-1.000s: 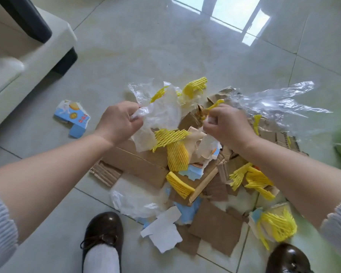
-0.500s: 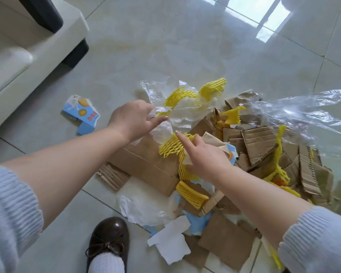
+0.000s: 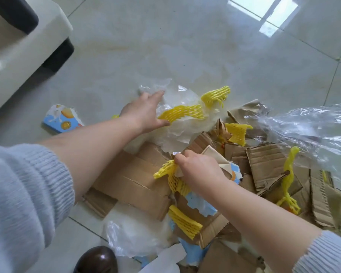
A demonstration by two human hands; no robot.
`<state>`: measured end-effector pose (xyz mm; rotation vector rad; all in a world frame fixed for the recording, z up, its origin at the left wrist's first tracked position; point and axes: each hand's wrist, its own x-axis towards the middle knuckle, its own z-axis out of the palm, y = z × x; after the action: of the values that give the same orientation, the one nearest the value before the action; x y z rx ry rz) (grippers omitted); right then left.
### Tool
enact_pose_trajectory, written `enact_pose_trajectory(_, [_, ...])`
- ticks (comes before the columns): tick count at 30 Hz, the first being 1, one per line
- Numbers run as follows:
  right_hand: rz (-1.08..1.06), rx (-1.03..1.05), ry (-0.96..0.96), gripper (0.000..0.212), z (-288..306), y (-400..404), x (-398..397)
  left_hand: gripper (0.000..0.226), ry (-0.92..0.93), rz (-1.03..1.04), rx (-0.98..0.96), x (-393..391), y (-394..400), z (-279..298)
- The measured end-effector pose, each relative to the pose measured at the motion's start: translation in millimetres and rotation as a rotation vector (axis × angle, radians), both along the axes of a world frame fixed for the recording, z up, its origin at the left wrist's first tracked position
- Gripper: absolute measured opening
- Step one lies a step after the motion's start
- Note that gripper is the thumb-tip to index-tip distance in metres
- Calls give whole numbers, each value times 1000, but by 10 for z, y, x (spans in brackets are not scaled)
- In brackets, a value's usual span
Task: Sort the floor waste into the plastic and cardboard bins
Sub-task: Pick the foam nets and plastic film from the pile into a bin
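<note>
The waste pile lies on the glossy tiled floor [image 3: 185, 46] in front of me, spread from centre to the right edge. My right hand [image 3: 199, 170] is pinched shut on a yellow foam net [image 3: 166, 171] near the middle of the heap, thumb and fingers closed on its stretchy mesh where it rests on a flat cardboard panel [image 3: 130, 180]. My left hand [image 3: 146, 113] is spread open, fingers splayed, palm down on a crumpled whitish plastic sheet [image 3: 185, 131] at the far left of the pile, its thumb touching a second foam net [image 3: 182, 113] that lies across that sheet.

I count about six yellow nets in all (one at the right is stretched thin, so the count is rough): a third [image 3: 216, 95] at the far edge, a fourth [image 3: 237, 131] among torn cardboard, a fifth [image 3: 185, 221] folded flat on the near side, and a long sixth [image 3: 287, 180] draped over corrugated cardboard scraps [image 3: 264, 166], ribbed and ragged-edged, at the right.

A large clear film [image 3: 307, 127], wrinkled and shiny, billows at the far right. Another translucent bag [image 3: 134, 233] sits near me, beside my brown shoe [image 3: 96, 261]. A small blue printed carton [image 3: 62, 119] lies apart to the left. A cream sofa [image 3: 24, 46] fills the far left corner.
</note>
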<state>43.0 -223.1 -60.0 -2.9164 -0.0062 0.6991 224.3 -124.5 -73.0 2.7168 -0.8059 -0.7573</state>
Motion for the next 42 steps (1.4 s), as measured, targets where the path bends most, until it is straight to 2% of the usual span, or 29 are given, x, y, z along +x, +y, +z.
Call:
enact_pose_trajectory(3, [15, 27, -15, 25, -40, -23, 12, 87, -73, -52, 102, -36, -106, -85])
enact_pose_trajectory(8, [-24, 136, -75, 20, -43, -60, -31, 32, -182, -93, 70, -93, -175, -160])
enact_pose_trajectory(10, [-99, 193, -105, 20, -7, -83, -48, 23, -209, -93, 25, -109, -155, -149])
enact_pose_trajectory(12, [-210, 258, -142, 17, 64, -114, -44, 25, -219, -36, -37, -113, -91, -91])
enact_pose_trajectory(15, [-405, 371, -234, 23, 208, -173, -48, 39, -275, -21, -147, -146, 27, 79])
enact_pose_trajectory(18, [-531, 477, -307, 20, 472, -267, -93, 25, -250, 10, -289, -182, 114, 379])
enact_pose_trajectory(19, [-554, 484, -319, 15, 580, -311, -126, 20, -231, 40, -300, -200, 134, 509])
enact_pose_trajectory(23, [-601, 445, -390, 21, 1121, -523, -381, 20, -223, 100, -307, -380, 155, 1118])
enact_pose_trajectory(24, [-603, 427, -421, 22, 1292, -583, -474, 12, -232, 77, -327, -446, 152, 1274])
enact_pose_trajectory(27, [-663, 397, -517, 25, 1813, -786, -798, 46, -256, -68, -387, -704, 94, 1825])
enact_pose_trajectory(30, [-740, 397, -623, 22, 2320, -987, -1270, 54, -307, -199, -475, -1058, -13, 2430])
enact_pose_trajectory(34, [-862, 392, -750, 27, 2846, -1141, -2075, 23, -335, -297, -531, -1640, -249, 3063])
enact_pose_trajectory(37, [-989, 416, -819, 22, 3092, -1176, -2779, 40, -378, -395, -550, -2208, -570, 3417])
enact_pose_trajectory(40, [-1115, 412, -882, 7, 3255, -1226, -3495, 38, -440, -483, -608, -2868, -951, 3671])
enact_pose_trajectory(42, [-1221, 379, -925, 15, 3334, -1310, -3925, 31, -366, -512, -696, -3312, -1200, 3776])
